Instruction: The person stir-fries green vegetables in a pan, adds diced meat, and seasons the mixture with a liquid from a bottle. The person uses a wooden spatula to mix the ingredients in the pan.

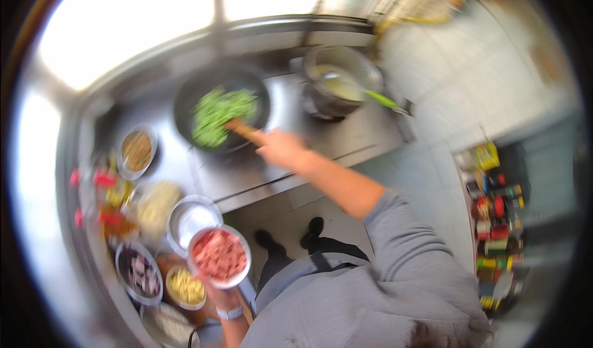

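My right hand (281, 149) grips the handle of a wooden spatula (245, 130). Its far end reaches into shredded green vegetables (222, 114), which lie in a dark wok (185, 102) on the stove. With my left hand (217, 293) I hold a white bowl (245, 274) of cut raw pink meat (220, 254) from below and the side. An empty-looking metal bowl (193, 220) sits just beyond the meat bowl, partly covered by it. Motion blur softens the wok and the spatula, so the spatula's tip cannot be made out.
A steel pot (343, 70) with pale liquid and a green-handled utensil (382, 98) stands right of the wok. At left are a bowl of brown strips (136, 151), a bowl of purple pieces (141, 274), and a bowl of yellow pieces (186, 287). Condiment bottles and packets (495, 223) line the right shelf.
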{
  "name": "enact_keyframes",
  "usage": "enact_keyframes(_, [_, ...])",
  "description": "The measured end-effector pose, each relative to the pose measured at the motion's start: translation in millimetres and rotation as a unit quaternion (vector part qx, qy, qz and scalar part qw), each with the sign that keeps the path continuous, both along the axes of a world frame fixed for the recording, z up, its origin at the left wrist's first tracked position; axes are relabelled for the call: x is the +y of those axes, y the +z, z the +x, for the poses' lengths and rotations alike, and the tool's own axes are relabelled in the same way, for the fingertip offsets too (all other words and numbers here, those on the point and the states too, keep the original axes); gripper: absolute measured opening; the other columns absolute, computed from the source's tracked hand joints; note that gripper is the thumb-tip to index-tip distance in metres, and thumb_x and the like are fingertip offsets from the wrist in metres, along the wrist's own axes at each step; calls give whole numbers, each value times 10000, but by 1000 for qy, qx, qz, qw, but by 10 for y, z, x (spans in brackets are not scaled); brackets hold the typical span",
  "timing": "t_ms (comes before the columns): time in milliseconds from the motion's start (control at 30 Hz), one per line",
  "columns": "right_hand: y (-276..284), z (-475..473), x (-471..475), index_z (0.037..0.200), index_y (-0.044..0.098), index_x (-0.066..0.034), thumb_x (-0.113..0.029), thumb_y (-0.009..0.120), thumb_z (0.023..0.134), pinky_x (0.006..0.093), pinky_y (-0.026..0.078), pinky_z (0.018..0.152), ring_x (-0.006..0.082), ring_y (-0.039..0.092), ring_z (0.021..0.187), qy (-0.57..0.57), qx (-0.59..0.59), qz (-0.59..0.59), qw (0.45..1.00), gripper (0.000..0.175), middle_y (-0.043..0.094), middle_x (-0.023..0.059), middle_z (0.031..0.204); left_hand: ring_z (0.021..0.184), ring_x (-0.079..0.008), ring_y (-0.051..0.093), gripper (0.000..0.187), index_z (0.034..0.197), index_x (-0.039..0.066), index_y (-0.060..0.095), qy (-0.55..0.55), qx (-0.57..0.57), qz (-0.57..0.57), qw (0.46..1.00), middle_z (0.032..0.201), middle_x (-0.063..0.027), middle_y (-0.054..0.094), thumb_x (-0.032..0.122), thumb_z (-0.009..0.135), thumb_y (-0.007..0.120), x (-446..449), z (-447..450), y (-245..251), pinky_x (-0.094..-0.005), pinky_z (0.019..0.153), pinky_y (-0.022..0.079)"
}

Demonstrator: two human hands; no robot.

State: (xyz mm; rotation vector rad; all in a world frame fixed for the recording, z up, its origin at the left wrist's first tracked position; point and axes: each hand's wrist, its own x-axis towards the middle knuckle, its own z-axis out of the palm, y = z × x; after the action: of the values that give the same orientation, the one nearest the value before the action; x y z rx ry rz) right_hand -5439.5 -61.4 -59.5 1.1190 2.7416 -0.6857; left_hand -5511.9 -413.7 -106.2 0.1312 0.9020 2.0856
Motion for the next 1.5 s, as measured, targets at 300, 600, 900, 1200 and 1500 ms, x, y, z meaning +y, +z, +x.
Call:
enact_keyframes(300, [651, 2261, -496, 1077, 482, -52, -179, 608, 910, 249, 465, 608, 92, 536, 665, -323, 502, 95, 797, 245, 574, 17, 822, 1314, -287, 364, 743, 1451, 125, 223, -54, 24, -112, 992, 1470, -89, 314, 627, 915, 334, -91, 167, 635, -418, 1066, 344])
enact_keyframes(600, [497, 5449, 45, 911, 565, -45, -281, 653, 884, 188, 339, 468, 46, 426, 548, -647, 676, 57, 348, 253, 570, 20, 777, 1327, -301, 337, 727, 1456, 135, 212, -113, 61, -171, 977, 1476, -96, 295, 616, 923, 324, 683, 997, 851, -438, 1080, 320])
enact_keyframes(900, [238, 5874, 678, 944, 611, -35, -309, 614, 901, 221, 350, 424, 55, 436, 514, -640, 637, 154, 402, 277, 586, 24, 748, 1340, -315, 310, 711, 1462, 146, 200, -92, 66, -222, 969, 1483, -103, 276, 604, 931, 315, 1027, 1473, 723, -459, 1094, 295])
enact_keyframes(1200, [354, 6095, 757, 986, 582, -45, -230, 536, 921, 326, 521, 417, 197, 631, 589, -508, 227, 373, 743, 202, 631, 95, 751, 1353, -329, 283, 695, 1468, 156, 189, -50, 65, -262, 962, 1490, -109, 257, 593, 940, 305, 1047, 1520, 622, -479, 1107, 270])
enact_keyframes(1500, [547, 6204, 746, 932, 621, -4, -198, 517, 903, 290, 515, 576, 178, 649, 656, -570, 277, 326, 701, 222, 653, 103, 714, 1310, -313, 357, 726, 1451, 118, 205, -85, 62, -228, 968, 1464, -115, 303, 618, 930, 289, 1084, 1453, 549, -440, 1073, 334])
